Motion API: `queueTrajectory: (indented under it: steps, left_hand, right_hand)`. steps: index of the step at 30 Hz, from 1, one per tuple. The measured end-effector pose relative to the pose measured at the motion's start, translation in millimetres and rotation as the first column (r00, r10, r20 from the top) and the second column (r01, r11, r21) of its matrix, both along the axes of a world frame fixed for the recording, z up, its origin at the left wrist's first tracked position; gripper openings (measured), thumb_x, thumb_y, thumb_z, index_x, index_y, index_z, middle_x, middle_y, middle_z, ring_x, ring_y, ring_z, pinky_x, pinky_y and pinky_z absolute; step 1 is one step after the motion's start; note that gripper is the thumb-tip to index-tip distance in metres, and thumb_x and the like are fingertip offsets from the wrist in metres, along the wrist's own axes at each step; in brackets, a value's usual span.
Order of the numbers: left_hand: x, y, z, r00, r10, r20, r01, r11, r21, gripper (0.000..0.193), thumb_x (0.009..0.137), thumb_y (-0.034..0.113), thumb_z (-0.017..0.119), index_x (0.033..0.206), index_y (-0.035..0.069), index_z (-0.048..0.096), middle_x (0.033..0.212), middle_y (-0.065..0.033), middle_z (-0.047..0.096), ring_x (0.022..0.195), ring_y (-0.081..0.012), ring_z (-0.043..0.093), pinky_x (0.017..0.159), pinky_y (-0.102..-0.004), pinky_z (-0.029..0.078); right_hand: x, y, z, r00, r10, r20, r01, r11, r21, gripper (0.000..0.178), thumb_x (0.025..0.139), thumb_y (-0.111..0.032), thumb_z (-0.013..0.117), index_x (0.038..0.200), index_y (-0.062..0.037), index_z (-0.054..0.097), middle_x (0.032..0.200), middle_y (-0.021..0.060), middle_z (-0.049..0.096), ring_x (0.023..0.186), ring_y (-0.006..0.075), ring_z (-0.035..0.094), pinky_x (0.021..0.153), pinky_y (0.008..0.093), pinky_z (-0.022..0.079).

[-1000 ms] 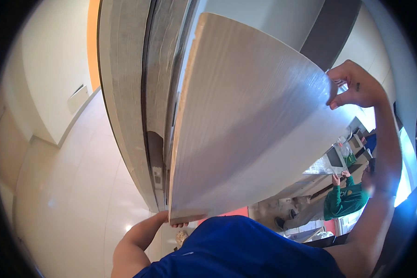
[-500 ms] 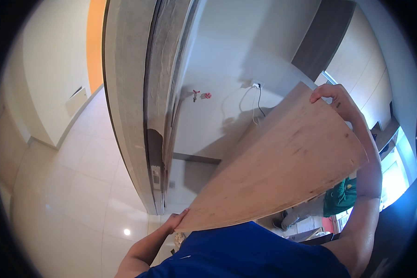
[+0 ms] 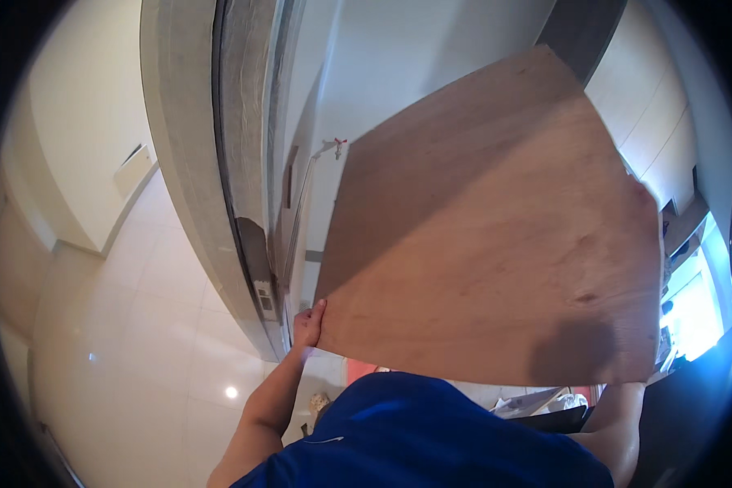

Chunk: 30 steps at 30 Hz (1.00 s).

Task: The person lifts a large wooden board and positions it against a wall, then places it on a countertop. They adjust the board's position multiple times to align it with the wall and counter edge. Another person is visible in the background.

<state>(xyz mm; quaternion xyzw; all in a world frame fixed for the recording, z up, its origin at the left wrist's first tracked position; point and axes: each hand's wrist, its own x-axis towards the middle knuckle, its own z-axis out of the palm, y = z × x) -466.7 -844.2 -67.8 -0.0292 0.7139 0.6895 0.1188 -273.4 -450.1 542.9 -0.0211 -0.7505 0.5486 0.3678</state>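
Note:
A large brown plywood board (image 3: 480,236) stands tilted in front of me, its broad face turned toward me. Its near edge lies close to my blue shirt. At the lower left corner my left hand (image 3: 307,327) is closed around the board's edge, thumb on the near face. My right forearm passes behind the board at its lower right. Of my right hand (image 3: 644,195) only what look like fingertips show, hooked over the right edge; the rest is hidden by the board. A shadow falls diagonally across the upper left of the face.
Just left of the board rises a door frame (image 3: 240,146) with a metal strike plate (image 3: 264,297). A tap with a red handle (image 3: 339,147) juts from the white wall behind. Pale cabinets (image 3: 638,98) stand at right. Glossy tiled floor (image 3: 163,325) spreads at left.
The board has swung up and turned so its face shows much wider. My left hand has risen slightly. My right hand, earlier plainly seen at the top corner, is now mostly behind the board.

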Motion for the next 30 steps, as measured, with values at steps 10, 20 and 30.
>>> queueTrajectory:
  steps: [10,20,30]
  left_hand:
    - [-10,-8,10,0.955,0.226,-0.192,-0.288,0.858,-0.425,0.072,0.084,0.065,0.075,0.087,-0.007,0.074,0.078,-0.0264,0.072,0.078,-0.0408,0.072,0.071,-0.0459,0.054]
    - [68,-52,14,0.942,0.211,-0.259,-0.322,0.779,-0.538,0.053,0.087,0.047,0.082,0.086,-0.005,0.073,0.074,-0.0190,0.073,0.065,-0.0294,0.070,0.063,-0.0412,0.054]
    - [83,-67,9,0.957,0.147,-0.248,-0.282,0.663,-0.693,0.052,0.088,0.046,0.079,0.077,-0.003,0.068,0.067,-0.0149,0.066,0.059,-0.0252,0.062,0.059,-0.0388,0.050]
  right_hand:
    - [-13,113,-134,0.707,-0.269,0.654,0.406,0.911,-0.065,0.062,0.102,-0.046,0.064,0.141,0.0019,0.059,0.130,0.0171,0.067,0.113,0.0260,0.069,0.094,0.0437,0.057]
    - [19,216,-400,0.603,-0.465,0.648,0.517,0.847,0.126,0.060,0.099,-0.055,0.067,0.097,0.0040,0.075,0.086,0.0044,0.068,0.085,0.0115,0.060,0.074,0.0312,0.050]
    - [21,219,-459,0.525,-0.404,0.749,0.495,0.861,0.117,0.060,0.099,-0.055,0.068,0.098,0.0045,0.074,0.086,0.0059,0.071,0.081,0.0134,0.064,0.073,0.0331,0.052]
